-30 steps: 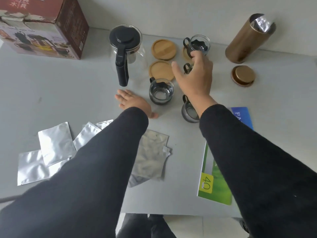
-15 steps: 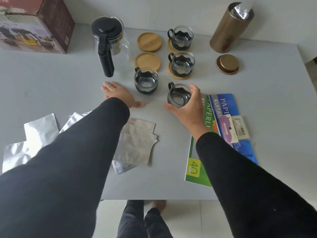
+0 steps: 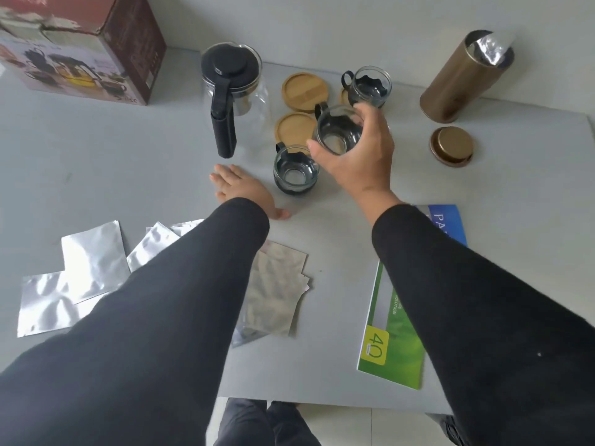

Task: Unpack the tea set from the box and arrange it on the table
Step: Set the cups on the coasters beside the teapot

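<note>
Head view, held cup: your right hand (image 3: 360, 156) has its grip curled round the rim of a glass cup with a black handle (image 3: 338, 132), thumb on the near side, fingers over the far side; the cup looks lifted off the grey surface (image 3: 96, 162), mouth up, handle pointing far-left.
Head view, target: the empty wooden coaster (image 3: 295, 129) lies just left of the held cup, partly hidden behind it; a second empty coaster (image 3: 305, 91) sits farther back.
Head view, key relation: your cup needs a short move left and down, I judge; the right hand is the nearer one.
Head view, neighbours: another cup (image 3: 293, 170) stands on the surface just near-left of your grip, and a far cup (image 3: 368, 86) already sits on its coaster.
Head view, risk: watch the glass teapot (image 3: 233, 91) to the left.
Head view, left hand (image 3: 243, 191): flat on the surface, fingers straight, holding nothing.
Head view, box (image 3: 80, 49): far left, well apart.
</note>
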`<state>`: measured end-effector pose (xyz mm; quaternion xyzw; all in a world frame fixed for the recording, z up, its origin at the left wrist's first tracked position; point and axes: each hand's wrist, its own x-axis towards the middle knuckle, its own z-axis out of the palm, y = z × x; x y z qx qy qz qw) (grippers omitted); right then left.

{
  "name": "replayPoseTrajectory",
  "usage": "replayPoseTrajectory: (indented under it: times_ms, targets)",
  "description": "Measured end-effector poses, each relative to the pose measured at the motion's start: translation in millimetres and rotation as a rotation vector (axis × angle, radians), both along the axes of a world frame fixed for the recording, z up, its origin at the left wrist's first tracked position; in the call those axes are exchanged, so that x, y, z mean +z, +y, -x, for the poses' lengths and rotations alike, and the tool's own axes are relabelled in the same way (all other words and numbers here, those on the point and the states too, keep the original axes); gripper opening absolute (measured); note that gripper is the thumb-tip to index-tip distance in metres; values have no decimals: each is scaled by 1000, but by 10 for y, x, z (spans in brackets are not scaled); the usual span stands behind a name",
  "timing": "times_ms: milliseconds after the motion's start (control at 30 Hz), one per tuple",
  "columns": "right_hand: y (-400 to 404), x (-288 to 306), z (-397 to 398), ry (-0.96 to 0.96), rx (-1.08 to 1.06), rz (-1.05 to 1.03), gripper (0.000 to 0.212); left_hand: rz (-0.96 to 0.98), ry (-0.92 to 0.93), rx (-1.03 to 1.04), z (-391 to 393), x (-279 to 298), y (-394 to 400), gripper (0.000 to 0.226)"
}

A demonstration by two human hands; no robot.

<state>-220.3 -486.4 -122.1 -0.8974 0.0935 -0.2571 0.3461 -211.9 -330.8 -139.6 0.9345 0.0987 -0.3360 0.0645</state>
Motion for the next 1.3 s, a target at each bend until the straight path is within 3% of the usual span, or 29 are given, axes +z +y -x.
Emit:
replayPoseTrajectory:
  times_ms: [400,967,1067,1200,1300]
  targets:
    - [58,-64,-1428,321,-19,-88,82,38,69,53,-141,-148,-45,143]
    - [88,-220,-1712,453,34,-99,96,34,83,64,-163,-153,-63,140]
    - [100,-164,-1595,369,38,-41,102,22,93,39,-178,-131,-49,141]
    - [200,-131,-1245,87,-16,-21,80,31,70,-27,-176,-105,8,144]
    - [299,-158,-861,11,22,-70,75,50,40,-27,-139,-95,38,144]
